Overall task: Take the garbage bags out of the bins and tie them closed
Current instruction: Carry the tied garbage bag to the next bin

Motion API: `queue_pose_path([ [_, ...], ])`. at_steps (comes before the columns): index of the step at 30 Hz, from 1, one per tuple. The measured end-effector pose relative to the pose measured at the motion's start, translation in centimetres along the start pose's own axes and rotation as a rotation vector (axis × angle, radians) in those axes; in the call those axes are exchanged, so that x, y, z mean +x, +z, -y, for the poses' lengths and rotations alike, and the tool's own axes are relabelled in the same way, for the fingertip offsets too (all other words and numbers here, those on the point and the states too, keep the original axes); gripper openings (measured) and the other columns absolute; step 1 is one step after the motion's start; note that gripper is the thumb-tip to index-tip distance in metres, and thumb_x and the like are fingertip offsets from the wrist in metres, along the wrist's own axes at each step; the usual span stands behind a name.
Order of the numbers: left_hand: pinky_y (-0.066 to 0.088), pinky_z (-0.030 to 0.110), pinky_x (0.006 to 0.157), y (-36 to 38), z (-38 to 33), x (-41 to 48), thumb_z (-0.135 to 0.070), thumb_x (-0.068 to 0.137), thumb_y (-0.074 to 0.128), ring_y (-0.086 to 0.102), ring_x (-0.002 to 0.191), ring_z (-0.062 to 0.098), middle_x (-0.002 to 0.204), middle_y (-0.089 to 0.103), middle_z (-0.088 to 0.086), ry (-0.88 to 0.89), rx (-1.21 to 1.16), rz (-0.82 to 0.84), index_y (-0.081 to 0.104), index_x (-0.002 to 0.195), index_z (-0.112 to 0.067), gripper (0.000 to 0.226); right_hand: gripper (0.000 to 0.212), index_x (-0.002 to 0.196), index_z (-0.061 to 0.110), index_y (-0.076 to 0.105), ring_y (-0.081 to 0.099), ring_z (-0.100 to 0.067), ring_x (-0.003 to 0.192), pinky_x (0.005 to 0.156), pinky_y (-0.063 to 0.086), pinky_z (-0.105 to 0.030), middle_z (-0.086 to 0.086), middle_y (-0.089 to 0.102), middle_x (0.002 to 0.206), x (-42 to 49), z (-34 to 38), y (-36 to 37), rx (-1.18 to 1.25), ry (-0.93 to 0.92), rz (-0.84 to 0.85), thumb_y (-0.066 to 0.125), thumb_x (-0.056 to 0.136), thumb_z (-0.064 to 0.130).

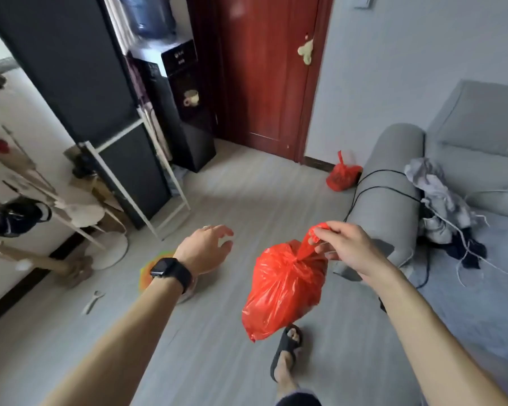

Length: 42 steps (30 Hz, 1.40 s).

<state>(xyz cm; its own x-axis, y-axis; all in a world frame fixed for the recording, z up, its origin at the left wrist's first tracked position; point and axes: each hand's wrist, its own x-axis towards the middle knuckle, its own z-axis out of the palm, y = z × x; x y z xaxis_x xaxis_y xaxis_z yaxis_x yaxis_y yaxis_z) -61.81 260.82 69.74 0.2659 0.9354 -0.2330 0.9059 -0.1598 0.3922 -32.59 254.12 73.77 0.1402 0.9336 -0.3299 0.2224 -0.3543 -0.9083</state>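
My right hand (345, 247) pinches the knotted neck of the hanging red garbage bag (282, 288), while my left hand (207, 249) reaches forward, fingers spread, empty.

Pale grey wood-look floor (235, 194) runs back to a dark red door (264, 68) set in a light grey wall (408, 54), with soft daylight falling across the boards. A grey sofa (464, 148) strewn with crumpled clothes (440, 197) and cables fills one side. Opposite stand a black water dispenser (182, 106), a tall dark panel (71, 68) and a white-framed rack (147, 183).
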Motion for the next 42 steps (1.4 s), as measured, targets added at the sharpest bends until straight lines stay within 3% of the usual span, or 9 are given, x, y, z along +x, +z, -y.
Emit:
queue_pose_path([
  [12,0.048,0.039,0.099,-4.9,-6.8,37.3,-0.056,0.080,0.037,0.060,0.115,0.022,0.120,0.065,-0.002,0.002,0.056,0.078,0.058,0.122,-0.038,0.051,0.017,0.086,0.009,0.073,0.064,-0.010,0.063,0.051,0.042,-0.021,-0.002,0.073,0.078,35.2,5.3,-11.7,0.001,0.127,-0.028,0.063,0.092,0.022],
  [19,0.045,0.039,0.101,-7.0,-9.9,61.0,-0.042,0.096,0.048,0.056,0.117,0.022,0.128,0.059,-0.001,0.117,0.088,0.118,0.054,0.129,-0.037,0.034,0.020,0.086,0.010,0.070,0.064,-0.012,0.064,0.052,0.041,-0.022,-0.001,0.072,0.077,55.8,6.8,-17.0,0.042,0.205,-0.170,0.061,0.093,0.027],
  [23,0.043,0.041,0.104,-8.4,-13.2,73.5,-0.038,0.096,0.049,0.051,0.125,0.023,0.136,0.054,0.001,0.181,0.129,0.119,0.052,0.134,-0.033,0.038,0.019,0.095,0.020,0.064,0.065,-0.012,0.058,0.050,0.041,-0.023,0.003,0.071,0.080,65.9,6.8,-19.1,0.207,0.354,-0.264,0.062,0.093,0.039],
  [28,0.036,0.042,0.109,-9.2,-18.8,87.8,-0.037,0.092,0.051,0.043,0.134,0.023,0.148,0.045,0.000,0.343,0.245,0.089,0.050,0.137,-0.032,0.045,0.011,0.092,0.018,0.065,0.062,-0.012,0.051,0.042,0.038,-0.019,0.001,0.069,0.076,77.6,6.4,-21.3,0.352,0.486,-0.300,0.062,0.093,0.028],
  [33,0.032,0.047,0.111,-7.8,-22.7,103.2,-0.032,0.090,0.052,0.040,0.135,0.029,0.149,0.045,0.006,0.411,0.427,0.005,0.053,0.135,-0.031,0.045,0.009,0.096,0.012,0.062,0.059,-0.015,0.056,0.047,0.031,-0.021,-0.005,0.065,0.087,91.2,4.3,-22.4,0.499,0.672,-0.214,0.061,0.093,0.020],
  [37,0.028,0.055,0.113,-4.3,-24.3,113.3,-0.026,0.087,0.056,0.026,0.145,0.032,0.154,0.035,0.010,0.464,0.488,-0.058,0.049,0.139,-0.032,0.053,0.009,0.099,0.010,0.066,0.061,-0.016,0.068,0.056,0.037,-0.023,-0.008,0.071,0.102,100.0,1.2,-23.3,0.921,0.838,-0.287,0.062,0.092,0.014],
  [40,0.020,0.061,0.116,-1.3,-25.4,120.1,-0.022,0.084,0.058,0.017,0.149,0.035,0.164,0.015,0.009,0.532,0.538,-0.121,0.034,0.150,-0.034,0.072,0.016,0.105,0.006,0.066,0.060,-0.013,0.064,0.052,0.042,-0.021,-0.005,0.073,0.096,105.8,-2.3,-23.6,1.182,0.878,-0.390,0.062,0.090,0.011],
  [42,0.019,0.064,0.115,0.7,-25.7,123.8,-0.018,0.082,0.060,0.016,0.150,0.036,0.165,0.013,0.009,0.606,0.575,-0.187,0.030,0.153,-0.033,0.078,0.019,0.108,0.006,0.067,0.059,-0.011,0.060,0.046,0.043,-0.019,-0.001,0.071,0.083,108.8,-4.4,-23.5,1.261,0.880,-0.423,0.062,0.091,0.012],
])
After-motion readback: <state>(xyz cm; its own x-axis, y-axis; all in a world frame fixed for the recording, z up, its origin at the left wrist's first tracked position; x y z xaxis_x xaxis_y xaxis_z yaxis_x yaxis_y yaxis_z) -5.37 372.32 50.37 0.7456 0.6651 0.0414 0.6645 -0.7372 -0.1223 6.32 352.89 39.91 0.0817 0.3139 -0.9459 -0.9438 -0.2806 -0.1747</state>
